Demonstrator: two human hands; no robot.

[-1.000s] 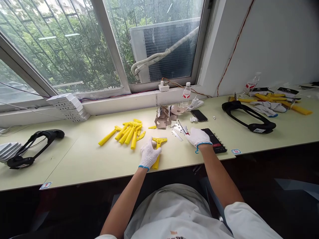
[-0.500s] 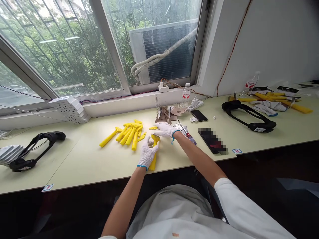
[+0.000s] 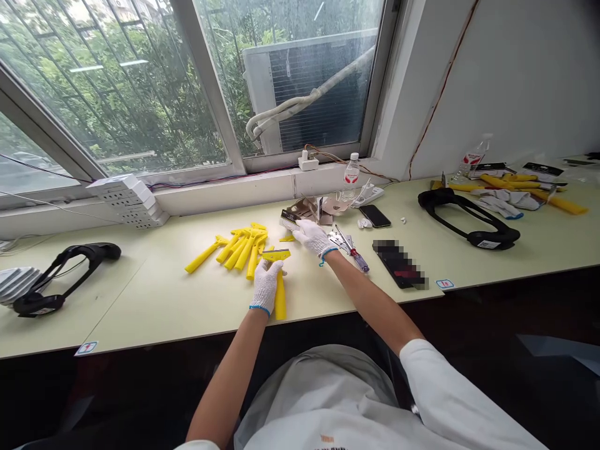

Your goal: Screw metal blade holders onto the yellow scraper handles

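Observation:
My left hand (image 3: pixel 266 282), in a white knitted glove with blue trim, is closed around a yellow scraper (image 3: pixel 280 297). The scraper stands nearly upright in the view, its wide head (image 3: pixel 276 254) with a dark blade edge at the top. My right hand (image 3: pixel 313 237), gloved the same way, grips a small black-topped box (image 3: pixel 289 219) at its fingertips; its far side is hidden. Under those fingers lies a small yellow piece (image 3: pixel 286 239). Left of the hands, several yellow scrapers (image 3: pixel 241 249) lie in a pile.
Torn brown cardboard (image 3: pixel 309 206) lies behind my right hand. To the right are a screwdriver (image 3: pixel 359 257), a phone (image 3: pixel 375 216), a dark blurred device (image 3: pixel 398 264) and a water bottle (image 3: pixel 351 172). Black headsets (image 3: pixel 469 219) lie at both sides. The table edge (image 3: pixel 187 340) runs close to me.
My left hand has shifted slightly left with the scraper, whose head now faces me more squarely. The right hand has closed from spread fingers onto the small box, which now shows at its fingertips.

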